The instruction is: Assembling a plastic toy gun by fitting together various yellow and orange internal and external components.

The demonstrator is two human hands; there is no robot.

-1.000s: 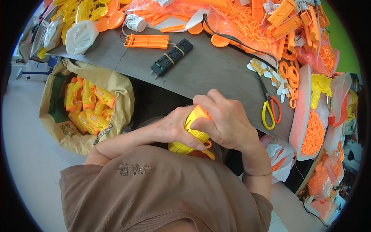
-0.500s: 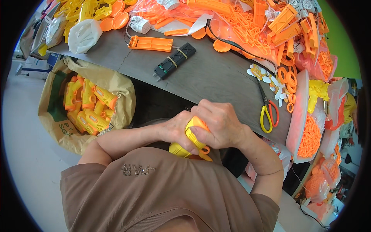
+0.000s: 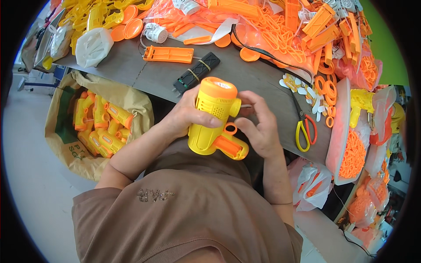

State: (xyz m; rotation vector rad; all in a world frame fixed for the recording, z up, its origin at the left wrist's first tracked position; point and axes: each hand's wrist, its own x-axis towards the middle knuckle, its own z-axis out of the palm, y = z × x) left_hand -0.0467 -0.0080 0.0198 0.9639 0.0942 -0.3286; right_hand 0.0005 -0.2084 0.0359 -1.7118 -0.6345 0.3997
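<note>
In front of my chest, a toy shaped like a hair dryer (image 3: pixel 211 111) stands nearly upright, yellow-bodied with an orange rim on top. Its short handle slants to the lower right, bearing an orange insert and an orange ring. My left hand (image 3: pixel 188 115) wraps round its left side, thumb across the front. My right hand (image 3: pixel 259 125) is by the toy's round side knob, fingers curved and apart. Beneath its index finger shows a pale sliver too small to name. On the table beyond lie a black bar-shaped tool (image 3: pixel 196 72) with rubber bands and an orange tray-like part (image 3: pixel 169 54).
At left, a paper bag (image 3: pixel 59 151) holds several similar yellow-and-orange toys. Scissors (image 3: pixel 302 125) with red and yellow handles lie at right, beside small white pieces (image 3: pixel 315 98). A tub (image 3: pixel 334 153) of orange rings stands at the table's right end. Orange parts heap the back.
The toy has come up and turned upright into fuller view. My right hand has let go of its top and moved to its right side; my left hand keeps its grip.
</note>
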